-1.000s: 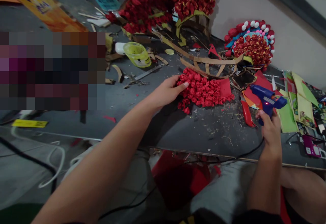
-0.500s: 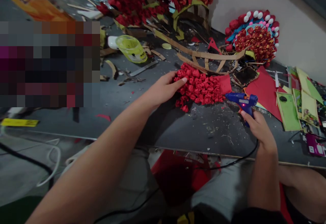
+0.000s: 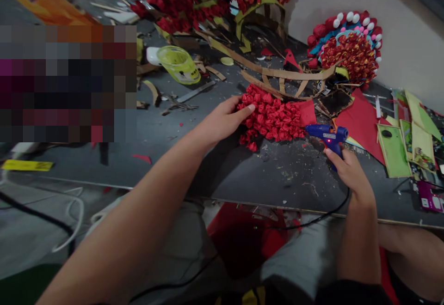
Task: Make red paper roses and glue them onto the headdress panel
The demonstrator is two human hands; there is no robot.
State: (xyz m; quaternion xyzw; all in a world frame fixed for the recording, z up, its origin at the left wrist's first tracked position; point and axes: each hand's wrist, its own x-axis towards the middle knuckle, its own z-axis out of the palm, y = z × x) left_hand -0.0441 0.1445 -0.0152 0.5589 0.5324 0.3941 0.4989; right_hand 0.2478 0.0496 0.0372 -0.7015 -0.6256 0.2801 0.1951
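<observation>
My left hand (image 3: 231, 116) grips the left end of a red piece covered in crumpled paper puffs (image 3: 272, 118), thumb on top and the other fingers mostly hidden behind it. Bare red paper (image 3: 307, 112) shows at its right end. A blue hot glue gun (image 3: 321, 132) with a lit red light is held in my right hand (image 3: 348, 168), closed round its handle. Its nozzle points left at the lower right edge of the puffs; whether it touches them I cannot tell. From the handle a black cord (image 3: 322, 217) hangs over the table edge.
Behind the red piece lies a curved cardboard frame (image 3: 291, 74). A yellow tub (image 3: 178, 66), a red sheet (image 3: 366, 122) and green panels (image 3: 393, 150) lie around. Finished red puff pieces (image 3: 194, 0) and a round decorated one (image 3: 348, 55) stand at the back.
The glue gun in my right hand has shifted slightly left, bringing its nozzle closer to the red puffs. My left hand keeps its place on the piece.
</observation>
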